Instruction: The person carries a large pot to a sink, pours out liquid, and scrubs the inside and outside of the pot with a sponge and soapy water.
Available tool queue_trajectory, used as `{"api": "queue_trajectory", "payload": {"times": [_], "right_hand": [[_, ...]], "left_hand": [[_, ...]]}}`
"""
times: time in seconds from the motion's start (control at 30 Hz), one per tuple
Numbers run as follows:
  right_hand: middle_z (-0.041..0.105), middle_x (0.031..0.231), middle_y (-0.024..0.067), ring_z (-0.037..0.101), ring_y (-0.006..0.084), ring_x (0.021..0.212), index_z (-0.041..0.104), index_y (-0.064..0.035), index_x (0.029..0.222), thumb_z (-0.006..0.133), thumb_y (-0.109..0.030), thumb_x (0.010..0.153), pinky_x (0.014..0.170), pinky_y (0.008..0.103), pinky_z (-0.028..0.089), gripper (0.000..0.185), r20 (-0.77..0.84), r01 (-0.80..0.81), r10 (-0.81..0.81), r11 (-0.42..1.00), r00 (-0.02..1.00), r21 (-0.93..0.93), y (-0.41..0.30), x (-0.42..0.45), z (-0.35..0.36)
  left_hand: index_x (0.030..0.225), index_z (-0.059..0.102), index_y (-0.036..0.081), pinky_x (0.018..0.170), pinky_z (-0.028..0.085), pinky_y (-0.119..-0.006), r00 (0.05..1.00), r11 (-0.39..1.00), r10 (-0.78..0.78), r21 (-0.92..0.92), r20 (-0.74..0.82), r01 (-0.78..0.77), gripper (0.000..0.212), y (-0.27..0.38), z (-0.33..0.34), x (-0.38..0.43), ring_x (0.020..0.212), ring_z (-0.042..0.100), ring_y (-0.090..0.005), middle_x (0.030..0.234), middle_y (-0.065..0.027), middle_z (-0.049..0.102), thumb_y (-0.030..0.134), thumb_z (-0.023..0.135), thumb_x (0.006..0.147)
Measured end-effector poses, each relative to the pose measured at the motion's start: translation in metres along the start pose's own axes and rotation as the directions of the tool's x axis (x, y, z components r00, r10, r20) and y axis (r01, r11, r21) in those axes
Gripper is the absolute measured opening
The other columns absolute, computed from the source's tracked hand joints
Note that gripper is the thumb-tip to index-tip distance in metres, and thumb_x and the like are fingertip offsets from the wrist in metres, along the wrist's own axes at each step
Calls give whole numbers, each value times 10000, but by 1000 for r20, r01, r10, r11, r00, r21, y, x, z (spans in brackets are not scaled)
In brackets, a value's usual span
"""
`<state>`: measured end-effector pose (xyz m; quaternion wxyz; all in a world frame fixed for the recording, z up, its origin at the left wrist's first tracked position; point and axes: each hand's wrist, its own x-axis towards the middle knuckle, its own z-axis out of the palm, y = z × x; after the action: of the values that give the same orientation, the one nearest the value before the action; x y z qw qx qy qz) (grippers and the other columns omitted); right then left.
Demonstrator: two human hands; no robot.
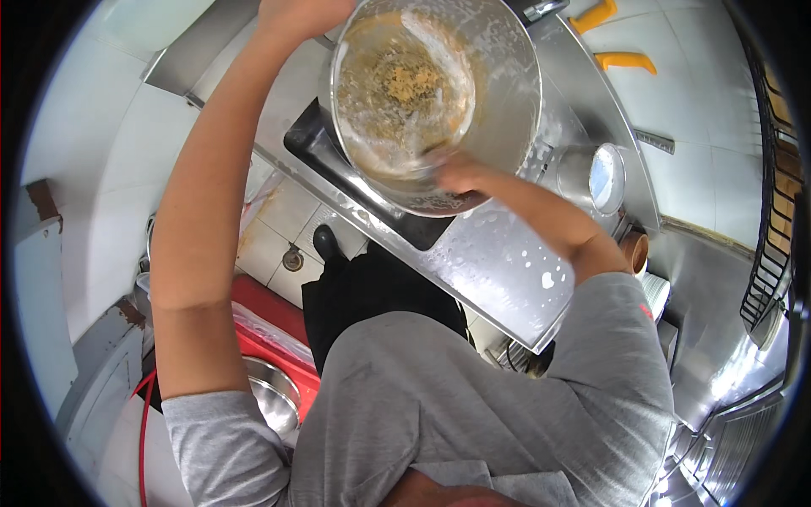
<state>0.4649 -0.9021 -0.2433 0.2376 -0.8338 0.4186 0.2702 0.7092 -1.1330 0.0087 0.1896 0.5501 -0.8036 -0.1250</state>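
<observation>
A large round metal pot (507, 108) stands tilted over the sink (310, 136), its mouth facing me. Suds and brownish residue (408, 82) lie on its inner bottom. My right hand (459, 170) is inside the pot near its lower wall, blurred, with a dark item that I cannot make out at its fingers. My left hand (307, 16) is at the pot's upper left rim, cut by the picture's top edge; its fingers are hidden, so its grip cannot be told.
A smaller metal pot (573, 177) stands right of the large one on the wet steel counter (507, 272). Yellow-handled tools (624, 61) are by the wall. A black wire rack (763, 253) hangs at right. A red container (272, 310) and a steel bowl (279, 393) are low at left.
</observation>
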Motion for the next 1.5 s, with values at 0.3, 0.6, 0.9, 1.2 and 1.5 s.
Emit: {"api": "queue_trajectory", "payload": {"times": [0.3,0.6,0.9,1.2,1.5], "right_hand": [[610,1162,190,546,295,1159,629,-28,1116,473,-225,901,1023,433,404,330,-309,164,523,304,794,938,-112,60,-111],[594,1147,180,530,340,1178,512,-10,1171,525,-182,897,1053,461,376,324,-259,52,140,785,956,617,-66,-84,-54],[532,1159,181,530,335,1100,456,-23,1203,528,-258,956,956,408,411,349,-577,405,303,475,758,781,-122,-39,-125],[490,1158,92,461,204,1099,446,-53,1209,584,-298,947,977,347,376,384,-498,533,517,92,696,841,-127,12,-127],[503,1199,133,464,228,1106,454,4,1260,427,-202,987,975,381,384,343,-23,898,982,-161,186,409,-41,104,-277]], "left_hand": [[987,608,-11,801,522,-482,999,996,37,82,-37,-34,343,5,12,6,900,651,-410,905,-257,669,209,658,729],[984,605,-10,796,523,-485,1000,996,0,92,13,-1,316,6,7,6,901,653,-410,907,-256,671,183,648,737],[998,596,-20,801,526,-485,999,998,19,66,27,-21,321,2,4,5,911,656,-405,919,-257,671,177,635,748],[1009,585,-32,815,507,-479,996,1000,8,-4,90,-8,416,15,-1,5,945,639,-413,953,-271,658,332,658,820],[994,607,-30,806,508,-447,989,971,116,-222,94,-93,508,-23,22,14,919,648,-416,907,-257,675,451,644,834]]}}
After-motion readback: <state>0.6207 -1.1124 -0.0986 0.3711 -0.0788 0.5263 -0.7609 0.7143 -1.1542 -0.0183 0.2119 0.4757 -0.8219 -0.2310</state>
